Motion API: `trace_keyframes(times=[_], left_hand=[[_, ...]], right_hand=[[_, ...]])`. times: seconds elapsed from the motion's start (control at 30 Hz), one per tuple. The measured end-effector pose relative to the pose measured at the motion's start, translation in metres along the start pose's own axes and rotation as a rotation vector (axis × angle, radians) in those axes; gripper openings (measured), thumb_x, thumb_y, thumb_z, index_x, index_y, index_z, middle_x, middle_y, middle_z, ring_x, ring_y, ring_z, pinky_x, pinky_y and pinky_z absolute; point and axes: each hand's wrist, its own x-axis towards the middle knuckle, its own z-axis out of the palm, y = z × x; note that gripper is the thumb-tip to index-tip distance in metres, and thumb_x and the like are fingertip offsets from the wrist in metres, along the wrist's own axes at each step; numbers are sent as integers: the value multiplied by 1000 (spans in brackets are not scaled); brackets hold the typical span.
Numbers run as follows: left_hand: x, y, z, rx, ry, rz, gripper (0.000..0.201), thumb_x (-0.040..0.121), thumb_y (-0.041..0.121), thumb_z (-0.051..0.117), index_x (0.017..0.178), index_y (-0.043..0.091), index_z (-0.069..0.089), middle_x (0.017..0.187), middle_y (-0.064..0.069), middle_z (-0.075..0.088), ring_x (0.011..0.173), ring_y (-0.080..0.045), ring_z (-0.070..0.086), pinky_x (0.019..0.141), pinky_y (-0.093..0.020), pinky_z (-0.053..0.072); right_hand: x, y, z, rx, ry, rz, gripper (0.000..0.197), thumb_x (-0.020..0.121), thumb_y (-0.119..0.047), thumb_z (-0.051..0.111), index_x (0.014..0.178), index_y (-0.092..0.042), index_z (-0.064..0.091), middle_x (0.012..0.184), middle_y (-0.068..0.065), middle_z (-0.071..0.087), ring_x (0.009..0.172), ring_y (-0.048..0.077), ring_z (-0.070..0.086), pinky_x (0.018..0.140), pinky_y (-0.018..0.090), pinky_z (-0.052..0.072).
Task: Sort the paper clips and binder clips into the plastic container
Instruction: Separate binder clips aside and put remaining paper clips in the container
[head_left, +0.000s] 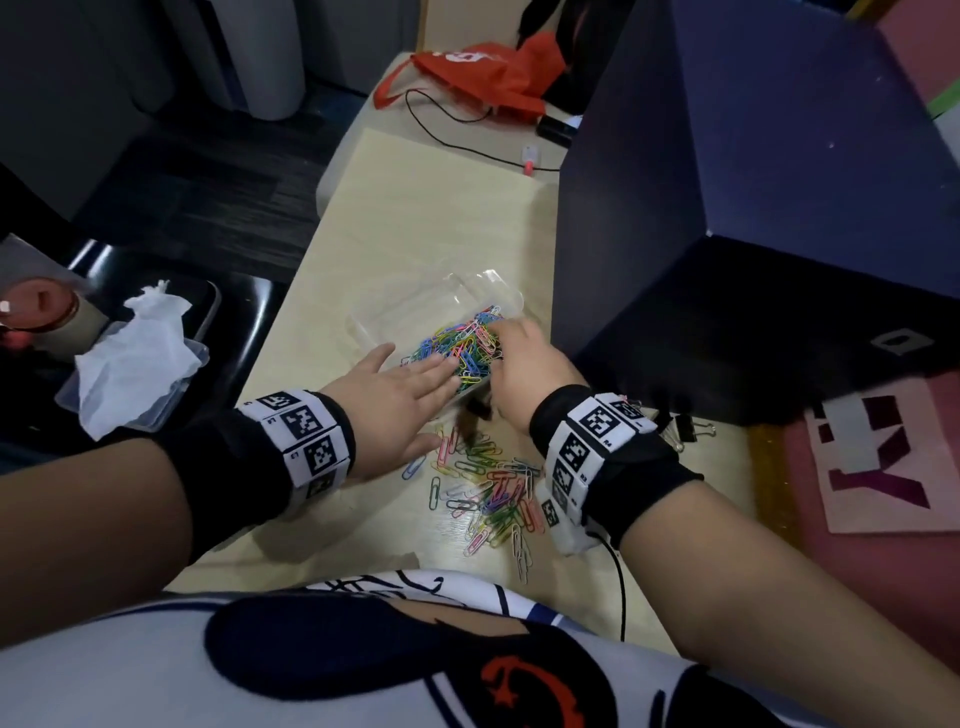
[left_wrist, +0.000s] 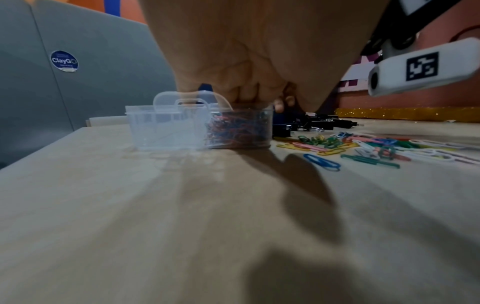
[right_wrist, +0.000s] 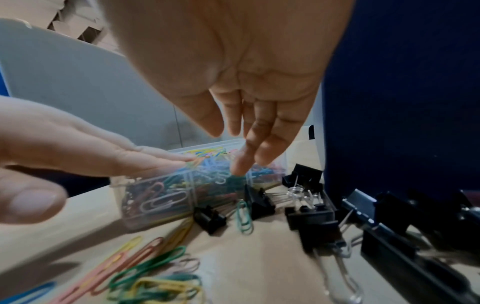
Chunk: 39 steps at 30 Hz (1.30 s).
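Note:
A clear plastic container (head_left: 400, 312) stands mid-table; its right compartment is heaped with coloured paper clips (head_left: 465, 343), and the left one looks empty. My left hand (head_left: 410, 387) lies flat with straight fingers touching the heap from the near left. My right hand (head_left: 511, 358) reaches over the heap, and in the right wrist view its straight fingers (right_wrist: 241, 162) point down onto the clips. Loose paper clips (head_left: 491, 491) are scattered in front of the container. Black binder clips (right_wrist: 311, 207) lie just right of it, partly under my right wrist.
A tall dark blue box (head_left: 753, 208) stands close on the right. More binder clips (head_left: 685, 428) lie at its foot. A red bag (head_left: 483, 73) and a black cable (head_left: 441, 135) are at the far end. Left, off the table's edge, lies a tissue (head_left: 135, 358) in a tray.

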Motion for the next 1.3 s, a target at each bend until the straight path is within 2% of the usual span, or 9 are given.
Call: trace_keyframes(times=[0.2, 0.27, 0.4, 0.5, 0.6, 0.7, 0.87, 1.13, 1.3], left_hand=[[7, -3, -2, -7, -32, 14, 69, 98, 51, 26, 152, 19, -2, 160, 0, -12, 148, -12, -4, 117, -47, 3], [8, -4, 0, -8, -24, 15, 70, 97, 51, 27, 152, 19, -2, 160, 0, -12, 148, -12, -4, 117, -46, 4], [9, -6, -1, -41, -3, 15, 70, 96, 51, 31, 152, 21, 1, 160, 3, -10, 147, -10, -2, 117, -44, 6], [7, -8, -5, -96, 63, -7, 68, 94, 50, 37, 151, 22, 14, 161, 3, 2, 147, -12, 11, 116, -42, 15], [0, -4, -10, -100, 264, 48, 46, 81, 39, 43, 121, 22, 56, 131, -5, 53, 114, -29, 55, 87, -44, 46], [-7, 4, -6, -89, 346, 108, 29, 71, 30, 41, 91, 20, 60, 90, -3, 59, 77, -29, 59, 61, -37, 48], [-11, 23, 6, -103, 10, 29, 31, 89, 22, 42, 118, 17, 50, 114, -5, 52, 102, -28, 55, 80, -38, 51], [-10, 35, 19, -139, 97, -74, 56, 94, 27, 37, 147, 18, 22, 136, -3, 42, 119, -26, 46, 96, -38, 45], [-8, 43, 17, -157, 80, -120, 46, 96, 36, 36, 140, 28, 30, 122, -6, 42, 107, -28, 50, 83, -42, 51]], right_hand=[[16, 2, -3, -113, -221, -9, 60, 95, -9, 39, 151, -18, 20, 160, -1, 13, 145, 21, 19, 116, 32, 20], [15, 4, -3, -102, -199, -17, 55, 97, -11, 38, 150, -18, 24, 159, 0, 17, 144, 21, 23, 114, 31, 22], [-1, 8, 1, 41, 39, -26, 37, 96, -16, 40, 132, -22, 45, 141, -1, 39, 108, 27, 57, 93, 37, 47], [-19, 11, 6, 71, 156, -56, 21, 93, -15, 44, 111, -19, 55, 123, 4, 46, 90, 28, 58, 79, 37, 49], [-33, 18, 14, 13, 36, -100, 18, 92, -13, 45, 103, -19, 58, 116, 4, 51, 100, 26, 55, 84, 33, 45], [-43, 26, 29, -75, -93, -98, 30, 93, -11, 43, 117, -21, 58, 121, 2, 51, 112, 23, 50, 92, 35, 44], [-60, 35, 46, -138, -209, -160, 66, 85, 0, 47, 144, -25, 34, 150, -5, 31, 134, 22, 30, 111, 38, 31], [-76, 34, 48, -131, -180, -120, 50, 87, -7, 45, 133, -26, 48, 137, -5, 43, 127, 22, 37, 107, 39, 35], [-70, 30, 31, -103, -210, -55, 49, 80, 2, 44, 123, -22, 46, 158, -7, 14, 138, 24, 26, 111, 38, 29]])
